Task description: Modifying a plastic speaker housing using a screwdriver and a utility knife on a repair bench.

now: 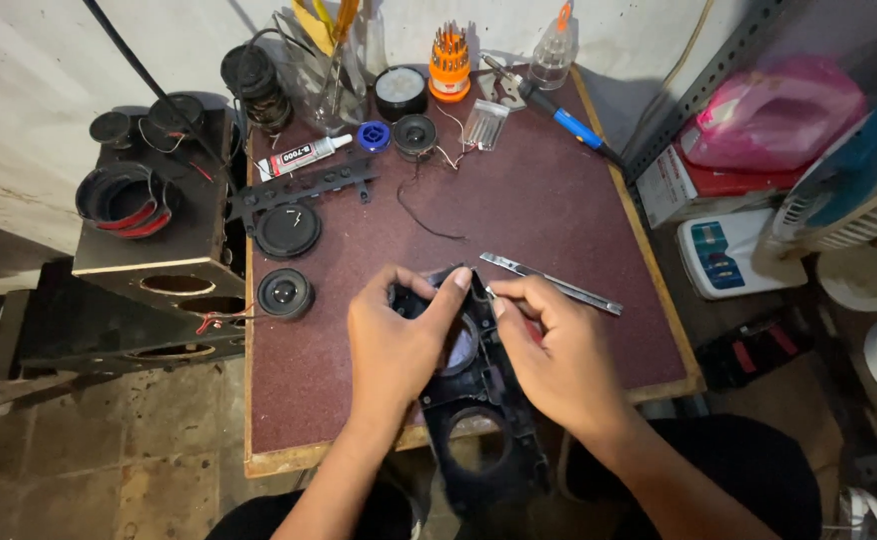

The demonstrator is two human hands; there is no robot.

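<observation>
A black plastic speaker panel with round openings lies over the near edge of the dark red worktable. My left hand grips the panel's upper part, index finger stretched over its top edge. My right hand pinches a small thin part, possibly a wire end, at the panel's top right corner. Both hands touch the panel and hide its middle.
Metal tweezers lie just beyond my right hand. Two round speakers and a black strip sit at left. A glue tube, screwdriver set, bottle and soldering iron stand at the back. A speaker cabinet is left.
</observation>
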